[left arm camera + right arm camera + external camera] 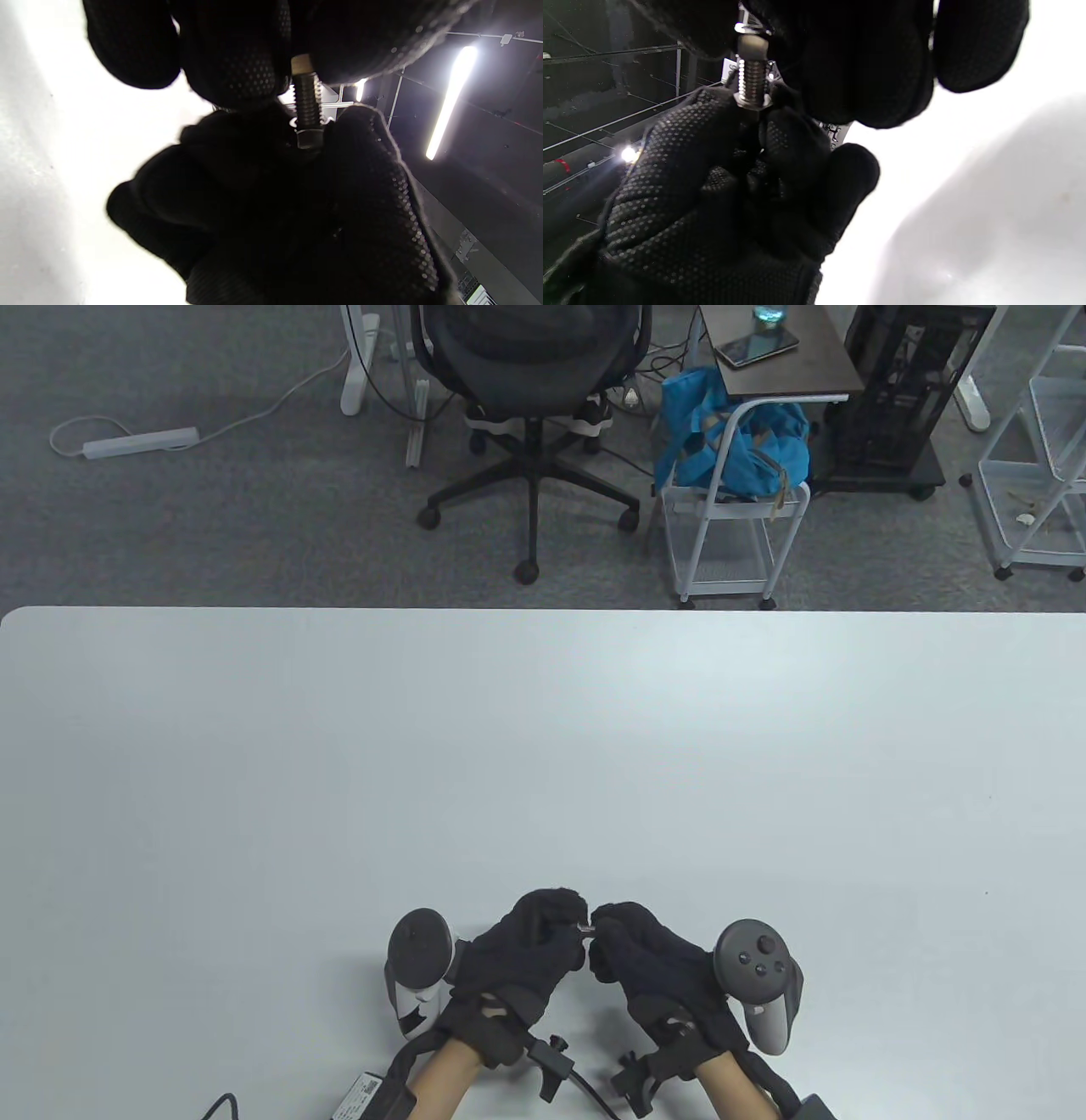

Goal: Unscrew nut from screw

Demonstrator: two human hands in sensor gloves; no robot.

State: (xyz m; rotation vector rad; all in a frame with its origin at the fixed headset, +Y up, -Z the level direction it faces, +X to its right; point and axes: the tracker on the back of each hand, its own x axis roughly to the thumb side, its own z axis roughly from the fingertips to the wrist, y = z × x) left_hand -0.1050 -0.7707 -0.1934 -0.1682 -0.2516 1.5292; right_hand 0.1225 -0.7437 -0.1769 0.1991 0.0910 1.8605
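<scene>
A short threaded metal screw is held in the air between my two hands, low over the table's near edge. My left hand pinches one end and my right hand pinches the other. In the left wrist view the thread runs from my left fingers down to the right hand's fingers, where a wider piece sits. In the right wrist view the screw ends in a hex piece at the left hand's fingers. I cannot tell which end piece is the nut.
The white table stretches away from my hands. Beyond its far edge stand an office chair and a white cart with a blue bag.
</scene>
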